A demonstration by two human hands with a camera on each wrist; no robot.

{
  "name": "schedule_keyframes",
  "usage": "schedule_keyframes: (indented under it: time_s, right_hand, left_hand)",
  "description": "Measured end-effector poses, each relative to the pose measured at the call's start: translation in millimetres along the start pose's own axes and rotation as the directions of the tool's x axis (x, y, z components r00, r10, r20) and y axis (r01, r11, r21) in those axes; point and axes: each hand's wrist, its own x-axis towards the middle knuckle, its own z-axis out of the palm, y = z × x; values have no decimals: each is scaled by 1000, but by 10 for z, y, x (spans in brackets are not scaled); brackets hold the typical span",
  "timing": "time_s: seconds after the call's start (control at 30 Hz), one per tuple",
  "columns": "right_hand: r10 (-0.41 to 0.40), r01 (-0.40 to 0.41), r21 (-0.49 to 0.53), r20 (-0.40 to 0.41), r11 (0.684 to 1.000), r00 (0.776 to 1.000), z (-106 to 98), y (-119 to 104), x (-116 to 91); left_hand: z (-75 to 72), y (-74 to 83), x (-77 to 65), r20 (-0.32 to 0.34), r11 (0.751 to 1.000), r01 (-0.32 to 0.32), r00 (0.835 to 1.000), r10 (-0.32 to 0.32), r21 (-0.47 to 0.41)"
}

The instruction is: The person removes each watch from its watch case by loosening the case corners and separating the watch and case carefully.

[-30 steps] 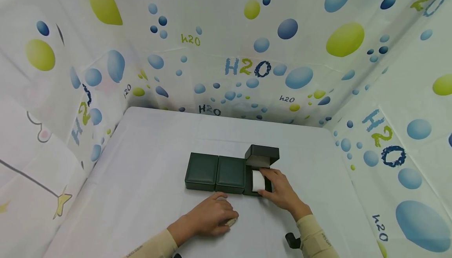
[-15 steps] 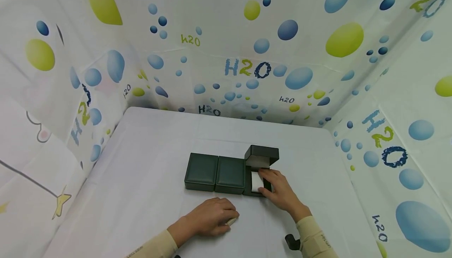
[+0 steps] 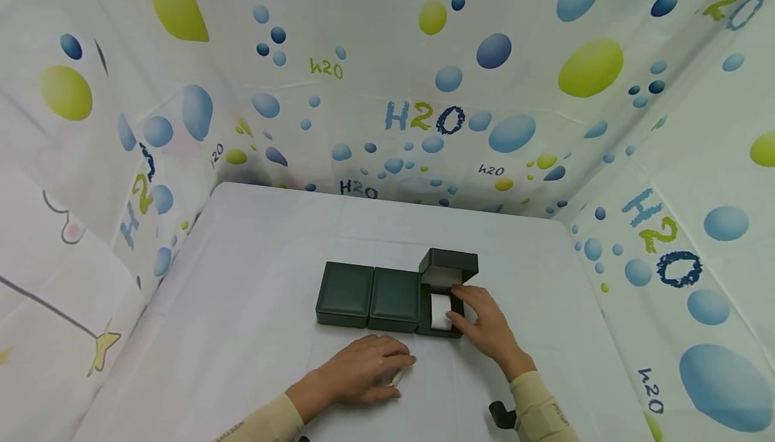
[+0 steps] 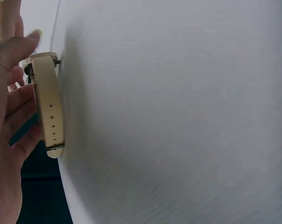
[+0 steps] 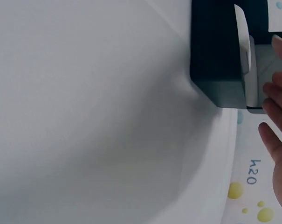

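Observation:
A wristwatch [image 4: 51, 100] with a cream strap is between the thumb and fingers of my left hand [image 3: 366, 369], low over the table; in the head view the hand hides most of it. My right hand [image 3: 490, 331] is at the right side of an open dark green box [image 3: 451, 334], with its fingers spread apart. Inside that box sits a white cushion [image 3: 440, 312]. A small gap shows between the cushion and the fingers [image 5: 277, 105] in the right wrist view. The box's lid [image 3: 449, 266] stands raised at the back.
Two closed dark green boxes [image 3: 345, 294] stand side by side, touching the open one on its left. A white cloth [image 3: 272, 240] covers the table. Printed curtains [image 3: 363, 58] hang behind it and along both sides. A black piece [image 3: 502, 415] sits beside the right sleeve.
My right hand has loosened from the white cushion and shifted slightly right. The left index finger has drawn back from the middle box, and the left fingers have spread a little around the watch.

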Motion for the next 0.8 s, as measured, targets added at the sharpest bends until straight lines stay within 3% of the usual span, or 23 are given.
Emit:
schedule_keyframes:
  time_s: [0.1, 0.17, 0.3, 0.4, 0.6, 0.8]
  right_hand:
    - [18, -21, -24, -134, 999, 991, -51, 30, 7]
    - [78, -86, -31, -224, 996, 972, -87, 37, 10]
    - [184, -208, -28, -363, 978, 914, -138, 30, 36]
    - [191, -219, -24, -398, 976, 897, -163, 14, 81]
    - [175, -176, 34, -391, 984, 904, -183, -58, 162]
    - [152, -152, 32, -382, 988, 911, -194, -115, 213]
  left_hand:
    - [-49, -1, 40, -73, 999, -36, 997, 36, 0]
    - [-88, -23, 91, -158, 997, -75, 984, 78, 22]
    - [-219, -64, 262, -343, 991, -112, 930, 131, 75]
    - [-341, -80, 420, -428, 993, -93, 896, 118, 79]
    - [-557, -114, 672, -469, 999, -39, 882, 49, 31]
    - [-703, -185, 817, -487, 999, -37, 873, 37, 9]
